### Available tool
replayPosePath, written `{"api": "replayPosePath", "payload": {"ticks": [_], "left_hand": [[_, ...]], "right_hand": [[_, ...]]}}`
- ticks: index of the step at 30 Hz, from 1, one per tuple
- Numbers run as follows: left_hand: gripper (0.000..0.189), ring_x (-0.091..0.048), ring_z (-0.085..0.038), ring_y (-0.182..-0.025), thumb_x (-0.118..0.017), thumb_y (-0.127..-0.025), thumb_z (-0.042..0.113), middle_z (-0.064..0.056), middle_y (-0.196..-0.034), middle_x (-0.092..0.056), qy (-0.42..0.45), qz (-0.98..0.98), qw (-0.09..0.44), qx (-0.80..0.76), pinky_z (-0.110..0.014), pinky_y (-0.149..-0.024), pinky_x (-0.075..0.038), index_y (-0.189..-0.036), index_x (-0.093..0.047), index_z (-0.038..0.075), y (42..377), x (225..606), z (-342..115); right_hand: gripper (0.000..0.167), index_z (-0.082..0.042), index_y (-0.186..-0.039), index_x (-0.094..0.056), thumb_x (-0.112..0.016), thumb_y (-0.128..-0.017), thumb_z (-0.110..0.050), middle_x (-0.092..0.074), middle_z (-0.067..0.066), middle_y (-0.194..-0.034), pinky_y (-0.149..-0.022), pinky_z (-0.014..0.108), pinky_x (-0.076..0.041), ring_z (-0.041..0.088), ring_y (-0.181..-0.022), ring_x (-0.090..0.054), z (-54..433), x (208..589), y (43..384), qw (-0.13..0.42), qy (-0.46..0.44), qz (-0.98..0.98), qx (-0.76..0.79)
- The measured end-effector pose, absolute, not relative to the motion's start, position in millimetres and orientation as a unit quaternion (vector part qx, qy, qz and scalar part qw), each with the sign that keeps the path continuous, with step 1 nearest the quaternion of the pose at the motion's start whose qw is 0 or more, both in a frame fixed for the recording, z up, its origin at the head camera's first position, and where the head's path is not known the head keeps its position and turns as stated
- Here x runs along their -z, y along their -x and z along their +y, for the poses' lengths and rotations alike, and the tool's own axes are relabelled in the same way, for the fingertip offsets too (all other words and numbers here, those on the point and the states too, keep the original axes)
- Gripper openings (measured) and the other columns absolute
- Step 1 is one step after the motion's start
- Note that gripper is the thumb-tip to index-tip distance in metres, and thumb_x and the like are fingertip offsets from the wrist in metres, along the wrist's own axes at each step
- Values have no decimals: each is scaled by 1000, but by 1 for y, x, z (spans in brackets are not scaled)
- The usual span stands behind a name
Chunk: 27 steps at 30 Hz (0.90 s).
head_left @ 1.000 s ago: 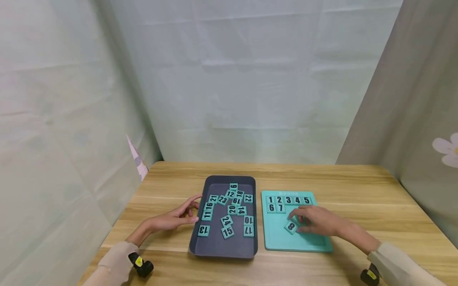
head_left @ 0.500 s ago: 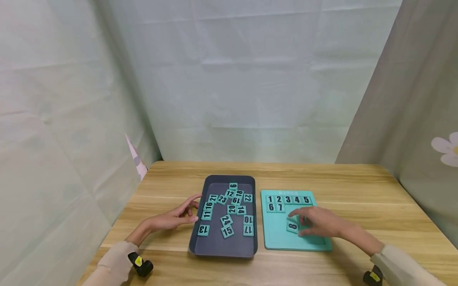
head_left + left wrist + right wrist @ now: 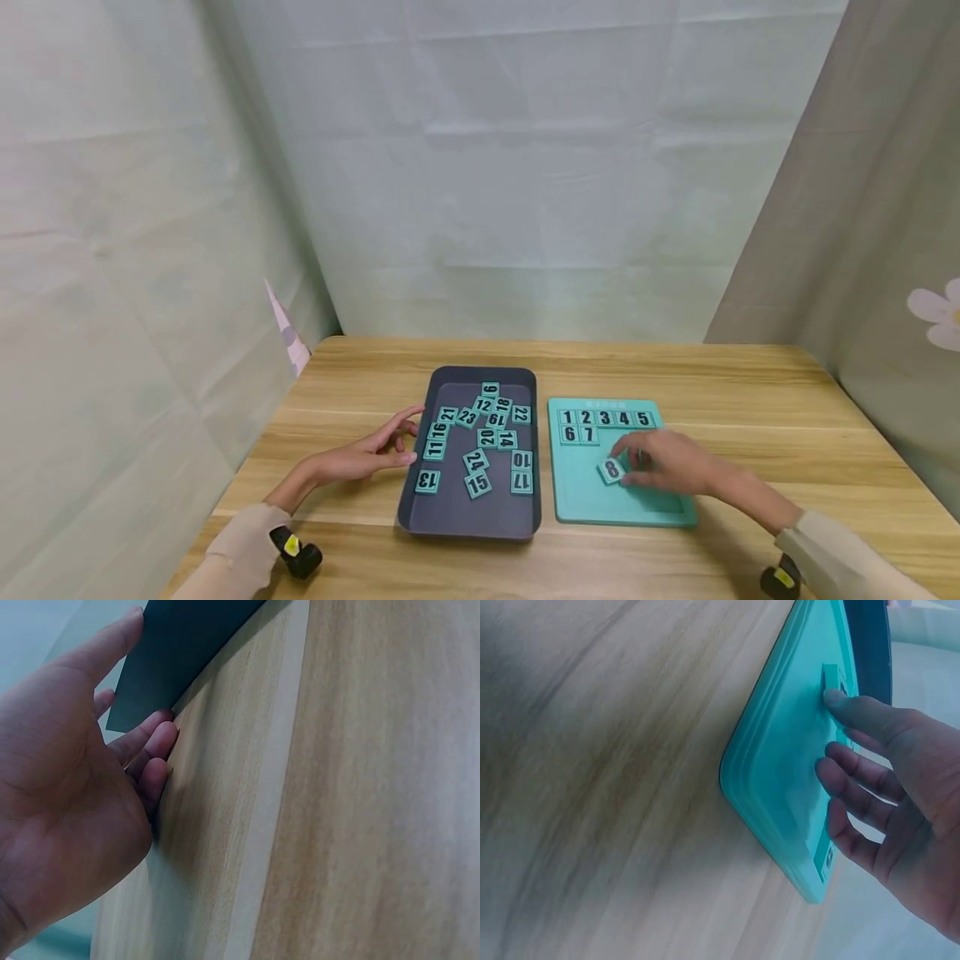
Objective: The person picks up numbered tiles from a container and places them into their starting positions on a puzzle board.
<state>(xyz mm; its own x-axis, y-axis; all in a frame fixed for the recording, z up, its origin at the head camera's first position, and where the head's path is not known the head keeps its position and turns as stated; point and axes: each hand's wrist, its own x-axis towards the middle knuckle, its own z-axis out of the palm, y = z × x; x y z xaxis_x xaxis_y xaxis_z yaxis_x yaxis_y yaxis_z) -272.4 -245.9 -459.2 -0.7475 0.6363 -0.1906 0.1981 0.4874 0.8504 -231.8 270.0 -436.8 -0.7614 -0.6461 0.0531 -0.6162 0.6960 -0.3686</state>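
Observation:
My right hand (image 3: 667, 462) pinches a square teal number tile marked 8 (image 3: 611, 471) between thumb and fingers, close over the teal board (image 3: 588, 504). The tile sits askew to the board's edges. In the right wrist view, the thumb (image 3: 840, 701) presses the tile's edge while the other fingers curl loosely. Tiles 1 to 5 line the board's top row, and tiles 6 (image 3: 569, 434) and 7 (image 3: 589, 434) lie beneath them at the left. At the left rim of the dark tray (image 3: 468, 521), my left hand (image 3: 363, 458) rests with extended thumb and forefinger, its other fingers bent loosely.
Several loose number tiles, such as 15 (image 3: 477, 484) and 20 (image 3: 487, 438), lie scattered in the tray at various angles. Tray and board stand side by side on a wooden table (image 3: 787, 433). Pale curtains (image 3: 525, 167) hang behind and on both sides.
The 8 tile has turned in my right fingers, first nearly upright, then askew again, and shifted slightly away from me. My left hand and the tray have stayed in place.

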Motion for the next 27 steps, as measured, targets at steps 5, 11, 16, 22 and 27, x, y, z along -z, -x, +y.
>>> {"api": "replayPosePath", "payload": {"ticks": [5, 11, 16, 22, 27], "left_hand": [[76, -41, -27, -115, -57, -106, 29, -17, -146, -37, -252, 825, 250, -440, -28, -91, -36, -164, -9, 32, 272, 459, -247], [75, -41, -27, -115, -57, -106, 30, -16, -146, -36, -253, 823, 251, -442, -28, -91, -36, -164, -9, 32, 273, 460, -246], [75, -40, -27, -115, -57, -106, 29, -16, -147, -36, -254, 821, 253, -445, -28, -91, -36, -164, -9, 31, 273, 459, -246], [75, -40, -27, -114, -56, -106, 29, -16, -147, -35, -255, 820, 252, -445, -29, -90, -35, -164, -9, 31, 272, 458, -245], [74, -41, -27, -114, -57, -106, 29, -16, -147, -35, -254, 820, 255, -445, -29, -90, -36, -164, -10, 30, 272, 458, -246]], "right_hand": [[27, -15, -108, -73, -83, -85, -26, -62, -15, -78, -59, 19, -42, -4, -68, -47, 274, 435, 235, -19, 296, 942, 159], [28, -12, -107, -73, -84, -85, -25, -61, -13, -74, -54, 18, -38, -5, -63, -44, 275, 438, 239, -54, 269, 951, 145], [29, -11, -107, -75, -84, -84, -25, -60, -13, -72, -54, 18, -37, -4, -62, -43, 272, 442, 244, -62, 252, 956, 138], [29, -9, -106, -77, -85, -83, -25, -60, -13, -70, -53, 18, -38, -4, -60, -43, 269, 444, 248, -71, 252, 956, 130], [29, -10, -106, -78, -85, -82, -25, -59, -15, -67, -51, 17, -36, -6, -58, -40, 268, 446, 250, -80, 262, 953, 132]]}}
